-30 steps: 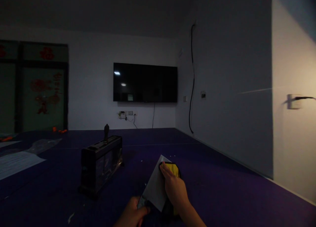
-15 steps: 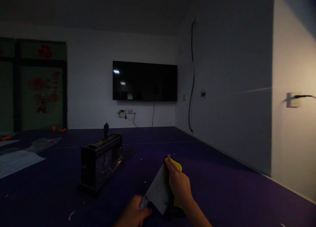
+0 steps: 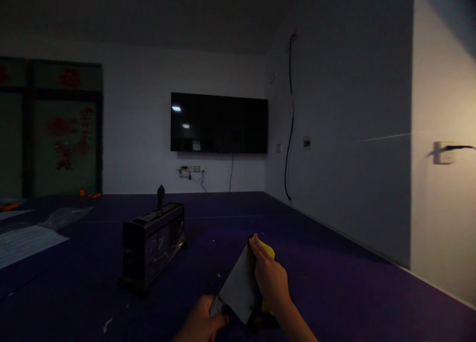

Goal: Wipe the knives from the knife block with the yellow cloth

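My left hand (image 3: 203, 319) is closed around the handle end of a cleaver (image 3: 240, 287) with a broad grey blade. The blade slants up and to the right, low in the middle of the view. Against its far right side my right hand (image 3: 271, 280) presses a yellow cloth (image 3: 268, 251) with a dark border, fingers together and pointing up along the blade's upper edge. Much of the cloth is hidden beneath that hand. To the left stands a black knife block (image 3: 152, 248), a single dark handle (image 3: 160, 198) sticking up from its top.
The purple tabletop (image 3: 334, 282) carries small white scraps. Paper sheets (image 3: 26, 245) and clear plastic film (image 3: 69, 216) lie at left, with orange items (image 3: 89, 194) at the far edge. Beyond are a wall-mounted television (image 3: 219, 124) and a hanging black cable (image 3: 290, 119).
Both hands keep their hold on the cleaver and the cloth, almost in place. The whole view has shifted very slightly.
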Demonstrator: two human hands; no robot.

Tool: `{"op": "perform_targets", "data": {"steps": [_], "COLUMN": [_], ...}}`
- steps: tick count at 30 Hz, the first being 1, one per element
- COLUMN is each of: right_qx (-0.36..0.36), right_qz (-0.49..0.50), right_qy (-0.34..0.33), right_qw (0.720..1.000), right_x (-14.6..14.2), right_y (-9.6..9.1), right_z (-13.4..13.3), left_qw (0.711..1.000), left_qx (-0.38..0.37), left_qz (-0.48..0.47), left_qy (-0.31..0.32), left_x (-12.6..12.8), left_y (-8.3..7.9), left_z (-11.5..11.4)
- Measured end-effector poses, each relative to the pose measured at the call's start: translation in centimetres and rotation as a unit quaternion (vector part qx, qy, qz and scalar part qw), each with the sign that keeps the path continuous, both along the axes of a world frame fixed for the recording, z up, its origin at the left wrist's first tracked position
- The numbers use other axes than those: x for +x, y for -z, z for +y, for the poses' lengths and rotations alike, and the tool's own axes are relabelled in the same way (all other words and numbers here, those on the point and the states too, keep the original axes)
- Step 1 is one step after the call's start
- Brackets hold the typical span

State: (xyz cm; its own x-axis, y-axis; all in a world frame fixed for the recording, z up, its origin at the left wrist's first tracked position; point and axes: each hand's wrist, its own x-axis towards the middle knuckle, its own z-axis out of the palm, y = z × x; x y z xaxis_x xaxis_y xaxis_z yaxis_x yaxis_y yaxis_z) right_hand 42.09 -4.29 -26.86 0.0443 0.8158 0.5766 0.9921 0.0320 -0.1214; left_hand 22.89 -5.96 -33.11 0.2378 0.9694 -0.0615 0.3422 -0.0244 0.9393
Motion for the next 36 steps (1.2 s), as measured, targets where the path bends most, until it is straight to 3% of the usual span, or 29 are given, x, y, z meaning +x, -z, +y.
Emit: {"op": "perform_targets", "data": {"steps": [5, 8, 18, 24, 36], "right_qx": [0.006, -0.001, -0.016, -0.016, -0.006], "right_qz": [0.006, 0.017, 0.011, 0.006, 0.016], "right_qy": [-0.008, -0.010, -0.001, 0.000, -0.019], "right_qw": [1.000, 1.000, 1.000, 1.000, 1.000], "right_x": [0.14, 0.29, 0.30, 0.43, 0.48], "right_y": [0.25, 0.43, 0.39, 0.64, 0.70], "right_z": [0.21, 0.37, 0.32, 0.62, 0.55], "left_qw": [0.998, 0.997, 0.995, 0.994, 0.994], "left_qx": [0.020, 0.013, -0.009, -0.004, -0.031], "left_qz": [-0.056, -0.078, -0.096, -0.113, -0.100], "left_qy": [0.035, 0.017, -0.015, 0.008, -0.012], "left_x": [-0.32, -0.39, -0.37, -0.57, -0.48], "left_y": [0.88, 1.14, 0.84, 1.00, 0.78], "left_z": [0.63, 0.89, 0.53, 0.71, 0.81]}}
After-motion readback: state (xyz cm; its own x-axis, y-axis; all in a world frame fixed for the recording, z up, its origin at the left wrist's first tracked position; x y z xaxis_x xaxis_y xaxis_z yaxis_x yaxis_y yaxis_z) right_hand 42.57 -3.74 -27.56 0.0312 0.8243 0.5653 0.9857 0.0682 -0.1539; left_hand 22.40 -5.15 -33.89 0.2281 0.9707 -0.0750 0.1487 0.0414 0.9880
